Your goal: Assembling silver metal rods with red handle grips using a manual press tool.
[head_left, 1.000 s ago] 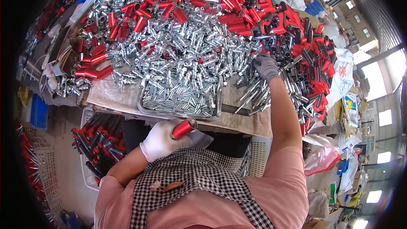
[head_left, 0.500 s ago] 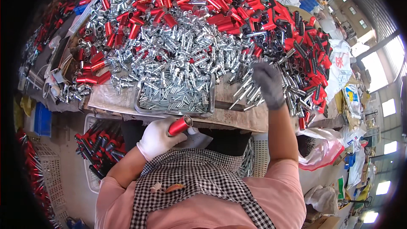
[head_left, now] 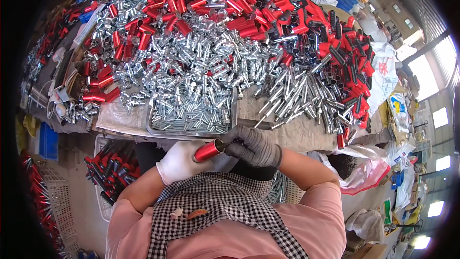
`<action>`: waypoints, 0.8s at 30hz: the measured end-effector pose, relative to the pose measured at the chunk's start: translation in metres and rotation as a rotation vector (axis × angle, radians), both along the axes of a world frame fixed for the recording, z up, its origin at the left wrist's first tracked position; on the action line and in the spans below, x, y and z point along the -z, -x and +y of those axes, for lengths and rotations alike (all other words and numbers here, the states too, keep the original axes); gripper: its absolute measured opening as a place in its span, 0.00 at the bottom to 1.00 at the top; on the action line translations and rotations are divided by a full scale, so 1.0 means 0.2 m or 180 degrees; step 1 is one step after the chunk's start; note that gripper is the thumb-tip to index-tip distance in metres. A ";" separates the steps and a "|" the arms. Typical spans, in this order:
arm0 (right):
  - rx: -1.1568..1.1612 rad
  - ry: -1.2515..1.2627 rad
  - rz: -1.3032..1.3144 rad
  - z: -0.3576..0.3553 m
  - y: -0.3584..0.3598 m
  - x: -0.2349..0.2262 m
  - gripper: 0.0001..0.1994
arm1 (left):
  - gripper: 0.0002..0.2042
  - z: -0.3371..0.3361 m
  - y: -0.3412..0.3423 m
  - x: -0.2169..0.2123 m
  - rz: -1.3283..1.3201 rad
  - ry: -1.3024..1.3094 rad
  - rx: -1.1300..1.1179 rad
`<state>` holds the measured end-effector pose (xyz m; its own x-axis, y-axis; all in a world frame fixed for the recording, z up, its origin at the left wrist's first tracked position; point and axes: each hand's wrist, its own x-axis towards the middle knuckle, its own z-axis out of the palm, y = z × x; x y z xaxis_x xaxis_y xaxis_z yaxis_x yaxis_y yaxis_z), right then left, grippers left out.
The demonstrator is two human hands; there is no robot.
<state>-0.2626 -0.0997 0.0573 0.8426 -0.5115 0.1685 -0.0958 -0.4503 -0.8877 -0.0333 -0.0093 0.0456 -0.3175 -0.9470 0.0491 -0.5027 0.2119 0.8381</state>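
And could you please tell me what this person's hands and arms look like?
The left hand wears a plain white glove; the right hand wears a dark grey glove. Both gloves end around the wrist. The forearms are bare, and short pink sleeves cover the upper arms.

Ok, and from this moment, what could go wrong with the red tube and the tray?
1. The left hand holds the red tube off the near side of the table; if it slips, it could drop.
2. The right hand's gloved fingers are at the tube's open end, so they might snag there.
3. The metal tray sits near the table edge; a bump might spill its pins.
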 end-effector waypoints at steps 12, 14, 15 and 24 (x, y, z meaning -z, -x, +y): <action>-0.0639 0.0439 -0.0017 -0.34 -0.04 -0.04 0.50 | 0.17 -0.12 -0.07 -0.01 -0.0552 -0.0091 -0.0271; 0.0251 0.1866 0.0890 -0.78 0.12 -0.01 0.41 | 0.17 -0.14 -0.08 0.01 -0.0454 -0.0038 -0.0443; 0.1563 0.1377 0.0808 -0.91 0.07 -0.08 0.39 | 0.17 -0.14 -0.09 0.03 -0.0334 -0.0013 -0.0666; 0.3381 0.0998 0.1695 -2.05 0.13 0.09 0.45 | 0.18 -0.18 -0.09 0.02 -0.0200 -0.0172 -0.0635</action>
